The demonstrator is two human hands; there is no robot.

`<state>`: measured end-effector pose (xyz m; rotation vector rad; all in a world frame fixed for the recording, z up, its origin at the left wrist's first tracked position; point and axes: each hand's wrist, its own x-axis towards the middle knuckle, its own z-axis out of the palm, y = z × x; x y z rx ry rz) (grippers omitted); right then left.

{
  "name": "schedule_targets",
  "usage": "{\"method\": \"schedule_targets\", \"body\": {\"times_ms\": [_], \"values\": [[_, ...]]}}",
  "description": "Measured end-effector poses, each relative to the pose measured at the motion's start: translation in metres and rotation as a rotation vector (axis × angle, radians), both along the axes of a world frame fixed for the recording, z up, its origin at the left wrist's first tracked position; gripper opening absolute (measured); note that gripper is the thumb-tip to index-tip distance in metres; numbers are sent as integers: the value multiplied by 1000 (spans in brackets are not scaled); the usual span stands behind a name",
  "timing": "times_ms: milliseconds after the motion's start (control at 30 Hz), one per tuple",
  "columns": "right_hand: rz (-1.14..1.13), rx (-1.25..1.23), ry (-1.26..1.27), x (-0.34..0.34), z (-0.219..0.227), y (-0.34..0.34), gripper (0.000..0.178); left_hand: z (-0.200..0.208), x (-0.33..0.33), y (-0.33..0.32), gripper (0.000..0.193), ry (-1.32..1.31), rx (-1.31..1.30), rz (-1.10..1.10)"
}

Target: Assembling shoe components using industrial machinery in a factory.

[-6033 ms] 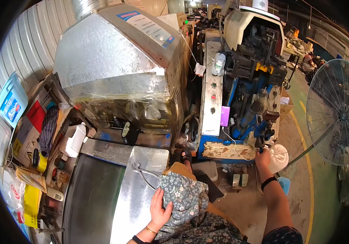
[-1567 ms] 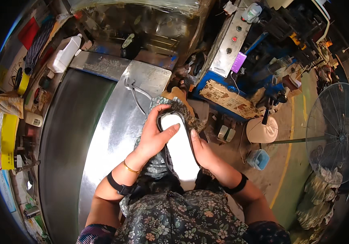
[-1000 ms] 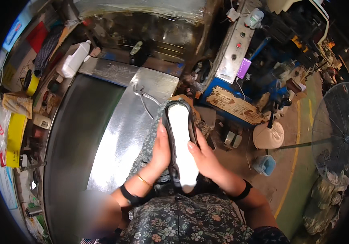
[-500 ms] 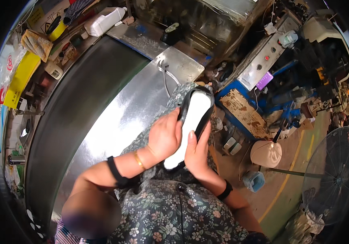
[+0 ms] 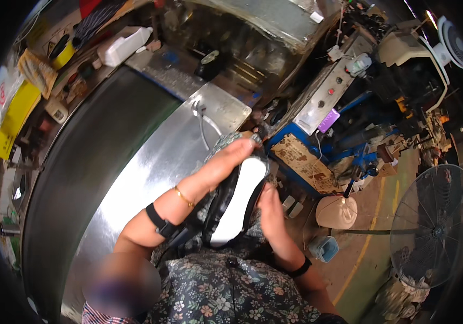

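left hand [image 5: 232,156] grips a black-and-white shoe [image 5: 240,201] by its far end; right hand [image 5: 271,210] lies alongside, hold unclear; metal plate [image 5: 148,170] left of the grip.

Left of the grip, the steel sheet [image 5: 140,178] throws a strong white glare; within it, the white face of the shoe [image 5: 242,197] is burnt out, nearly without detail. Farther left the belt [image 5: 80,173] is dim, and up to the right of the grip the machine [image 5: 372,102] sinks into shadow. The right hand [image 5: 270,213] is slightly blurred. Below left, a round patch [image 5: 122,283] is smeared. Fisheye distortion bows the belt; black surrounds the view.
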<state>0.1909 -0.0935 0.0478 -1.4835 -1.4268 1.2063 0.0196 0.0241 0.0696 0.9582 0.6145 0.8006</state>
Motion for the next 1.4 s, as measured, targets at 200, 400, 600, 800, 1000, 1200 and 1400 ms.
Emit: {"method": "schedule_targets", "body": {"times_ms": [200, 400, 600, 800, 1000, 1200, 1400], "values": [[24, -77, 641, 8, 29, 79, 39, -7, 9, -9, 42, 446, 419, 131], [40, 325, -39, -5, 26, 80, 31, -19, 1, -3, 47, 227, 422, 28], [186, 57, 334, 20, 27, 73, 41, -29, -3, -2, 66, 323, 453, -43], [194, 26, 441, 23, 45, 71, 52, -7, -1, -1, 102, 360, 478, -46], [111, 4, 341, 88, 86, 34, 72, 68, 28, -44, 86, 82, 907, -194], [-425, -694, 780, 161, -4, -65, 60, -30, -1, 42, 39, 416, 842, 153], [-656, -259, 717, 99, -41, -33, 51, -146, -80, 109, 54, 1228, 910, 421]]}}
